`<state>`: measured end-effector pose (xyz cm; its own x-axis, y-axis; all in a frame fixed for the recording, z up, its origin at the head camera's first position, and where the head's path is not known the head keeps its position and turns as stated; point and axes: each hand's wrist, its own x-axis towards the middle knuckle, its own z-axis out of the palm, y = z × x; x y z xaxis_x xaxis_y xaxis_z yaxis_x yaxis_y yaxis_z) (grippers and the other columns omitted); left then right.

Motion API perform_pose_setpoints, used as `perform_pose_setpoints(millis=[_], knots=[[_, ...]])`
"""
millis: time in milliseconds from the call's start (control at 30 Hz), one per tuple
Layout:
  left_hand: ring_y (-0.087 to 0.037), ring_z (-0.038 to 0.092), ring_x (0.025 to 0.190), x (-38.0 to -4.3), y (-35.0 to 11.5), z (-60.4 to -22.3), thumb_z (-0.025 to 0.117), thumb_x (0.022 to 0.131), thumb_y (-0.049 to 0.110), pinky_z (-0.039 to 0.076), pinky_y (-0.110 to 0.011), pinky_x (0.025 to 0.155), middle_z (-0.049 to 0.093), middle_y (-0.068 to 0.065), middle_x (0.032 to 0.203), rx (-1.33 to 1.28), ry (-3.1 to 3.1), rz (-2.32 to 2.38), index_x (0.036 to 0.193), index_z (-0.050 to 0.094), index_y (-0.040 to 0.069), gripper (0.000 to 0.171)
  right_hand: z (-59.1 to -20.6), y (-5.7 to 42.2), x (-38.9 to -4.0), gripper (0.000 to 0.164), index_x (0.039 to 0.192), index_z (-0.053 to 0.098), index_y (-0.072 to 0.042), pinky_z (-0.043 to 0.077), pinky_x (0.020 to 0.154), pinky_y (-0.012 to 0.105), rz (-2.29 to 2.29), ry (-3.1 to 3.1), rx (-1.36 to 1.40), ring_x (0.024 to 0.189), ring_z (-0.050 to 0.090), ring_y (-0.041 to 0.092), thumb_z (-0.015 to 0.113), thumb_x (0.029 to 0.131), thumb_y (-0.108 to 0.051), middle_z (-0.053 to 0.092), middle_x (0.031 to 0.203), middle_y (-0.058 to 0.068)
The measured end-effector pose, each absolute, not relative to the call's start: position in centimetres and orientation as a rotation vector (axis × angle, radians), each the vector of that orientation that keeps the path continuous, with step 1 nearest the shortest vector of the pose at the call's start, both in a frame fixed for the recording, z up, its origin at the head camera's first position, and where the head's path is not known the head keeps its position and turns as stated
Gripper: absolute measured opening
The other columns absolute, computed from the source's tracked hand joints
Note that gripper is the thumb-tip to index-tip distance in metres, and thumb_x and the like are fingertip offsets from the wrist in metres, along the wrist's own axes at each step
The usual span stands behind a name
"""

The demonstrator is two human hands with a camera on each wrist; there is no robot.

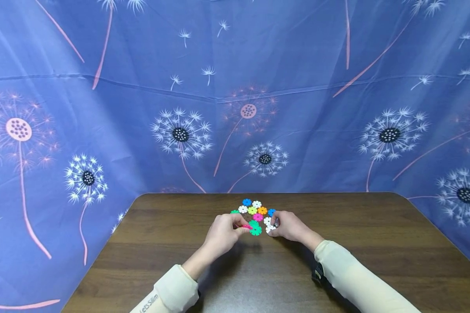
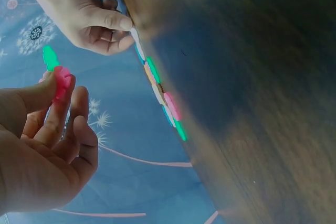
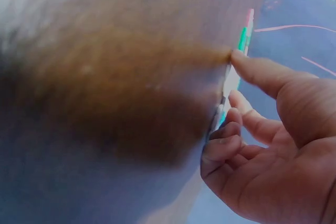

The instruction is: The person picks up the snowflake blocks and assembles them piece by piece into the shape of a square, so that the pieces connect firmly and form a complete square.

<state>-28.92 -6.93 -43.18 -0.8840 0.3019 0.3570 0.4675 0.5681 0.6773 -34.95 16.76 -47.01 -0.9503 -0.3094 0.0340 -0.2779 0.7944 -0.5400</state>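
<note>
My left hand (image 1: 224, 232) pinches a pink notched flower-shaped disc (image 2: 63, 81) between thumb and fingers, raised above the table. A green notched disc (image 2: 50, 57) stands out from the pink one and appears joined to it. To the right, my right hand (image 1: 291, 225) pinches the edge of a white notched disc (image 1: 270, 229) at the table surface; the fingers partly cover it. Just beyond both hands lie loose discs, among them an orange disc (image 1: 262, 210), a yellow-green disc (image 1: 252, 210) and another pink disc (image 1: 257, 217).
A dark wooden table (image 1: 160, 252) carries the discs near its far edge. Further loose pieces include a blue disc (image 1: 246, 202) and a white disc (image 1: 256, 204). Behind the table hangs a blue cloth (image 1: 227, 143) with dandelion prints.
</note>
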Motion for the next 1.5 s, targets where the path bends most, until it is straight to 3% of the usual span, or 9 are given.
perform_pose_setpoints(millis=[133,267,367,500,633,767,1267,1500], knots=[[-0.002,0.05,0.058,-29.0,-6.9,-43.3,0.084,0.083,0.011,0.043,-0.023,0.054,0.067,0.017,0.068,-0.652,-2.589,-1.198,0.081,0.076,0.016,0.009,-46.8,16.7,-34.7,0.035,0.08,0.059,-0.01,0.041,0.063,0.031,-0.882,2.873,-0.443,0.066,0.048,0.015,0.092,0.07,-0.012,0.053,0.072,-0.001],[-0.002,0.05,0.059,-29.1,-6.8,-43.5,0.084,0.083,0.011,0.043,-0.024,0.054,0.067,0.017,0.068,-0.653,-2.588,-1.181,0.081,0.076,0.018,0.011,-46.4,16.8,-34.1,0.036,0.081,0.057,-0.01,0.042,0.061,0.03,-0.95,2.817,-0.491,0.064,0.049,0.014,0.091,0.072,-0.007,0.053,0.071,-0.001],[-0.003,0.051,0.059,-29.2,-6.8,-43.5,0.084,0.083,0.011,0.043,-0.024,0.055,0.068,0.017,0.069,-0.655,-2.589,-1.183,0.081,0.077,0.018,0.01,-46.1,16.9,-33.5,0.027,0.085,0.06,-0.006,0.047,0.057,0.03,-1.115,2.691,-0.585,0.059,0.052,0.012,0.086,0.078,-0.004,0.058,0.069,0.001],[-0.007,0.054,0.06,-29.2,-6.9,-43.4,0.083,0.084,0.012,0.043,-0.025,0.055,0.067,0.016,0.069,-0.654,-2.595,-1.189,0.082,0.078,0.017,0.007,-45.4,17.0,-32.5,0.011,0.095,0.066,0.006,0.056,0.056,0.037,-1.422,2.413,-0.659,0.058,0.059,0.015,0.074,0.089,0.002,0.065,0.073,0.013],[-0.007,0.053,0.06,-29.1,-6.9,-43.2,0.082,0.085,0.013,0.042,-0.024,0.054,0.066,0.016,0.068,-0.636,-2.613,-1.195,0.083,0.078,0.016,0.006,-44.5,16.9,-31.6,0.011,0.102,0.067,0.012,0.059,0.065,0.047,-1.617,2.287,-0.668,0.065,0.064,0.018,0.067,0.094,0.004,0.066,0.081,0.022],[-0.004,0.051,0.06,-29.2,-6.8,-43.1,0.083,0.085,0.013,0.043,-0.024,0.054,0.066,0.017,0.068,-0.636,-2.6,-1.18,0.083,0.077,0.016,0.006,-43.8,16.7,-30.9,0.01,0.099,0.069,0.009,0.058,0.07,0.052,-1.651,2.33,-0.671,0.068,0.066,0.02,0.069,0.094,0.0,0.067,0.081,0.021],[-0.004,0.05,0.06,-29.0,-6.7,-43.3,0.083,0.084,0.013,0.043,-0.025,0.055,0.067,0.015,0.069,-0.607,-2.609,-1.168,0.084,0.078,0.014,0.005,-44.1,16.8,-30.4,0.011,0.096,0.072,0.004,0.058,0.071,0.05,-1.648,2.359,-0.675,0.07,0.068,0.024,0.072,0.094,-0.007,0.069,0.083,0.017],[-0.004,0.05,0.061,-29.0,-6.6,-43.5,0.083,0.084,0.012,0.043,-0.025,0.055,0.072,0.006,0.073,-0.606,-2.624,-1.163,0.083,0.078,0.016,0.006,-44.2,16.8,-30.3,0.01,0.095,0.072,0.006,0.058,0.07,0.049,-1.686,2.338,-0.669,0.07,0.067,0.023,0.072,0.093,-0.004,0.069,0.085,0.02]])
